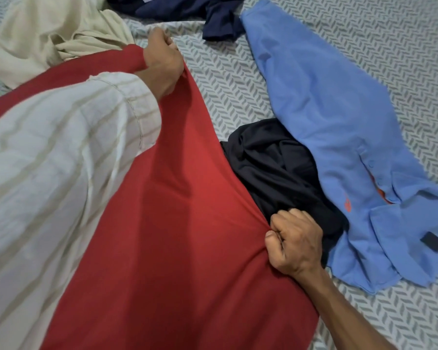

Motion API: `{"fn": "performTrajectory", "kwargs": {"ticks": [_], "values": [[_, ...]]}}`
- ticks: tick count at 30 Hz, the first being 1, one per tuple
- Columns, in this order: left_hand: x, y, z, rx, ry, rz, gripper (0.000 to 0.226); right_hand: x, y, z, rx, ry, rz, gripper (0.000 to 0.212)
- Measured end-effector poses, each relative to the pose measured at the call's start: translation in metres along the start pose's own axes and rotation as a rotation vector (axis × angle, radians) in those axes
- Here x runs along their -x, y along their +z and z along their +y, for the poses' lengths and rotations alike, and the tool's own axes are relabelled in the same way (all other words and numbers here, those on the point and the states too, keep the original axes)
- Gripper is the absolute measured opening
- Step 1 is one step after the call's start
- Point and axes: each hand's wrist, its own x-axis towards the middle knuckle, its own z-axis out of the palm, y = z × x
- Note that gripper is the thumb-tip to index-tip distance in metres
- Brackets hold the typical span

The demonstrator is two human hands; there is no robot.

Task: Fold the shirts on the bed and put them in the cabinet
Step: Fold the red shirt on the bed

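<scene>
**Red shirt held stretched over the patterned bed**

The bed (238, 97) carries a grey-white sheet with a leaf-like pattern; no more of the room shows. The red shirt (177, 236) is the landmark, spread in the lower middle. The left hand (162, 64) grips its far edge, fingers curled tight on the cloth. The right hand (297, 245) clenches its right edge. A black garment (276, 168) lies just right of the red shirt, partly under a blue shirt (339, 122). Beyond the red shirt lie a cream garment (48, 34) and a navy garment (187, 8).
</scene>
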Motion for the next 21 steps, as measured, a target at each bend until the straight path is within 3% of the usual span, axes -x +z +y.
{"fn": "performTrajectory", "kwargs": {"ticks": [6, 8, 11, 14, 17, 21], "values": [[0.010, -0.008, -0.008, 0.081, 0.014, -0.017, 0.016, 0.000, 0.004, 0.000, 0.029, -0.010, 0.017, 0.019], [0.036, -0.020, -0.002, -0.033, 0.103, -0.137, 0.028, -0.001, 0.005, 0.000, 0.079, -0.007, 0.002, 0.019], [0.091, -0.044, -0.005, -0.162, 0.291, -0.450, 0.065, 0.000, 0.003, -0.003, 0.104, 0.031, -0.043, 0.022], [0.153, -0.073, -0.031, -0.273, 0.318, -0.601, 0.067, -0.004, -0.002, -0.007, 0.078, 0.077, -0.086, 0.024], [0.230, -0.127, -0.066, -0.269, 0.303, -0.646, 0.059, -0.005, -0.010, -0.015, 0.172, 0.087, -0.188, 0.028], [0.306, -0.221, -0.132, -0.271, 0.203, -0.547, 0.057, -0.015, -0.024, -0.034, 0.348, 0.222, -0.418, 0.034]]}}
